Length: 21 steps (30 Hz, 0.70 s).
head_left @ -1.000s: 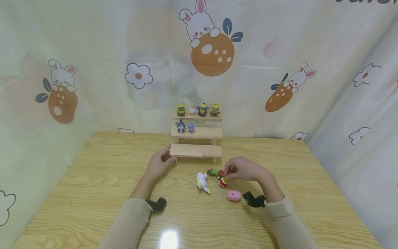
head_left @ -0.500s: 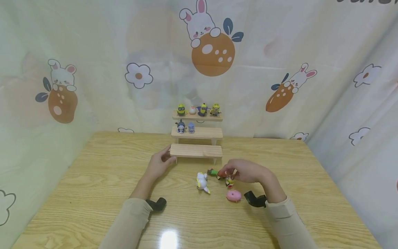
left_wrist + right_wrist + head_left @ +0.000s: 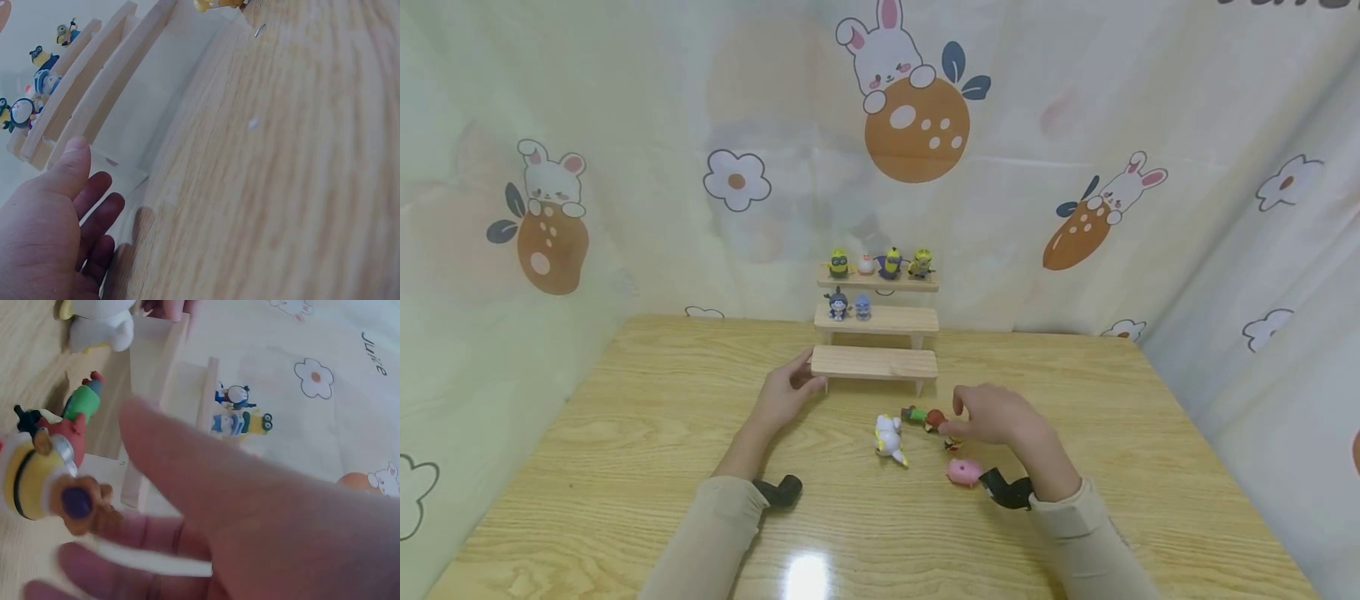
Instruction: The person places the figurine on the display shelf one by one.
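Observation:
My left hand (image 3: 781,400) holds the left end of the lowest tier of a wooden step display stand (image 3: 874,364), with the thumb at the board's end. My right hand (image 3: 1000,415) hovers over several small toy figures, thumb and fingers spread apart. Right by its fingers is a yellow minion figure (image 3: 31,478) with a black strap and a brown part. Beside that lie a figure with a red-brown head (image 3: 935,418) and a green figure (image 3: 913,414). A white figure with yellow parts (image 3: 888,435) lies to the left, and a pink pig-like figure (image 3: 964,472) nearer me.
On the top tier stand a goggled minion (image 3: 838,264), a small white figure (image 3: 866,265), a caped minion (image 3: 892,263) and another minion (image 3: 921,263). The middle tier carries a dark blue figure (image 3: 838,306) and a light blue one (image 3: 862,307). A printed curtain (image 3: 1000,208) hangs behind the table.
My right hand has let go of the yellow minion figure, which now lies slightly further right, and its fingers have parted and lifted. The left hand has stayed at the stand.

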Each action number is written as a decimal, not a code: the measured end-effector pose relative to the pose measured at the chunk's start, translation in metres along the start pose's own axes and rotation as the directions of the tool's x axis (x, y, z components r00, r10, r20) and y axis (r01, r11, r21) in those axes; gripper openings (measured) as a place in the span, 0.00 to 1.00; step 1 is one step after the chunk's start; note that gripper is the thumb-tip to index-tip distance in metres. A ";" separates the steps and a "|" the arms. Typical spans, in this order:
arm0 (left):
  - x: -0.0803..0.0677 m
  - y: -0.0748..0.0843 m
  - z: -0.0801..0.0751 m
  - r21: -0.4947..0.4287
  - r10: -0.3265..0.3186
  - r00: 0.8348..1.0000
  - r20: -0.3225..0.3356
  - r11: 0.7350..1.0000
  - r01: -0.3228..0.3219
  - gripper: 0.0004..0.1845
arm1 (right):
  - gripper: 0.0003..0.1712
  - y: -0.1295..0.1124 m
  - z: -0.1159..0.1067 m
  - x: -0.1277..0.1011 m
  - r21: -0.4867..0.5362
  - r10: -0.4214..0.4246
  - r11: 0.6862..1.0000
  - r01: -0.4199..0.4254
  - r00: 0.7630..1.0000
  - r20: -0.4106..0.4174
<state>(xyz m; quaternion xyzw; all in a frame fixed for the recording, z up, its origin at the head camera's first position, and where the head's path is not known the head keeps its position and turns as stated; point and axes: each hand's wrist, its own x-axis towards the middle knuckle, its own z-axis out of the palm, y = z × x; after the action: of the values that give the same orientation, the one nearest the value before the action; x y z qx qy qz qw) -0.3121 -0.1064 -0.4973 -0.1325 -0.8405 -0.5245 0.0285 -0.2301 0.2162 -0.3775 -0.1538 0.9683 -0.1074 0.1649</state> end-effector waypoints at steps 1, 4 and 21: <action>0.000 0.000 0.000 -0.004 -0.003 1.000 -0.001 1.000 0.003 0.36 | 0.19 -0.002 0.001 -0.001 -0.024 0.031 0.999 -0.031 1.000 -0.005; 0.000 0.000 0.000 -0.004 -0.006 1.000 0.000 1.000 0.006 0.36 | 0.17 -0.005 0.003 0.000 -0.060 0.077 0.995 -0.078 0.997 -0.007; 0.000 0.002 0.000 -0.027 -0.019 1.000 0.016 0.999 0.019 0.36 | 0.05 -0.005 0.002 0.005 -0.048 -0.144 0.989 0.141 0.987 -0.071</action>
<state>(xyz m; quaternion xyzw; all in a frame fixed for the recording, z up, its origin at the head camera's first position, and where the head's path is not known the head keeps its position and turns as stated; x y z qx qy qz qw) -0.3112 -0.1060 -0.4952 -0.1291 -0.8349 -0.5349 0.0149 -0.2324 0.2095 -0.3794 -0.2220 0.9623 -0.1038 0.1176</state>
